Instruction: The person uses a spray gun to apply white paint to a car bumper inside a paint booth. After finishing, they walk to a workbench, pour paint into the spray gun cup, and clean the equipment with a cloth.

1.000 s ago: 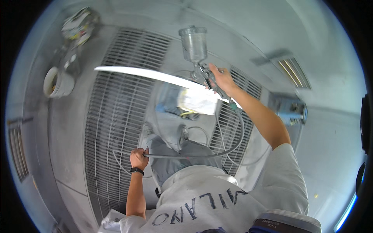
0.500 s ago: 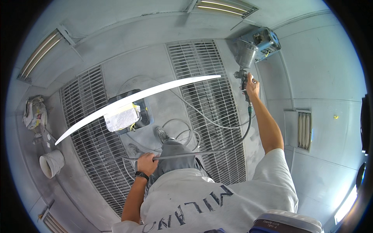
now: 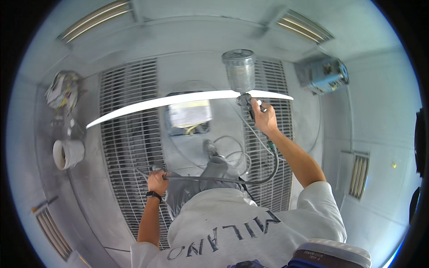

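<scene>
Head view: I see the person's right hand (image 3: 265,117) wrapped around the handle of a spray gun (image 3: 245,100), its metal cup (image 3: 240,73) uppermost; I cannot tell whether the trigger is pulled. The left hand (image 3: 157,181) is clenched on a dark hose (image 3: 214,179), which runs across the front of the legs and curves up to the gun's green fitting (image 3: 271,146). A long, white, curved panel (image 3: 147,104) spans the area ahead of the person, over the left floor grate (image 3: 129,154), with its right end over the right grate (image 3: 272,196). The gun overlaps this panel near its right end; the gap between them cannot be judged. Just below the panel's middle in this view sits a pale, paper-like pad (image 3: 190,115); contact is unclear. Writing: large dark capital letters (image 3: 223,236) cross the grey shirt (image 3: 214,214), upside down from this angle. Small pale printing marks a dark, rounded item (image 3: 330,257) at the lower edge. The crumpled bag (image 3: 61,90) at far left bears coloured patches, too blurred to read. A white bucket (image 3: 77,151) stands near it; a blue unit (image 3: 328,77) sits at far right.
</scene>
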Demonstrator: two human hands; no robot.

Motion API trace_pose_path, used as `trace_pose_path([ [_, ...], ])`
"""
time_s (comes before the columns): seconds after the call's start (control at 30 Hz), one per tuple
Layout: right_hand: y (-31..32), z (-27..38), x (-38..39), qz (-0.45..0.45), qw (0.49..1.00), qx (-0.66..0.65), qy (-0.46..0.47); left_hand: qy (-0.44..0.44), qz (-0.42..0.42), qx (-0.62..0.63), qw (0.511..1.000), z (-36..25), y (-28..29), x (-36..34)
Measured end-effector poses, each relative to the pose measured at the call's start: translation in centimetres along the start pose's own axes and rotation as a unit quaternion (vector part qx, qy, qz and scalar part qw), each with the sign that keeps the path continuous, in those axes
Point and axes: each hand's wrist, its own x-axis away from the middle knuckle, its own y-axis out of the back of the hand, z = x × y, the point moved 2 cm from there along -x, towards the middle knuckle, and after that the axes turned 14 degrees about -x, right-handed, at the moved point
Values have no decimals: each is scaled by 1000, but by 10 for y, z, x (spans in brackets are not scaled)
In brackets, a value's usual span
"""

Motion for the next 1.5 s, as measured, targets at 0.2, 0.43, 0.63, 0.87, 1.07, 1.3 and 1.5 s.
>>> trace_pose_path([
  [0.2,-223,125,70,160,977,-70,119,85,-62,-8,994,161,28,49],
  [0.43,-454,222,111,270,947,-48,166,184,-152,-30,971,321,98,122],
  [0.63,-529,270,118,393,904,-161,55,272,-94,-68,955,402,121,148],
  [0.87,-505,296,96,165,962,-101,194,321,-10,-53,945,471,157,106],
  [1.07,-530,316,120,218,964,64,141,222,66,-49,971,522,181,23],
  [1.3,-581,320,168,241,957,54,155,30,126,-106,986,580,202,-75],
  [1.5,-522,296,218,-144,987,-55,-38,-193,195,-105,956,624,184,-149],
])
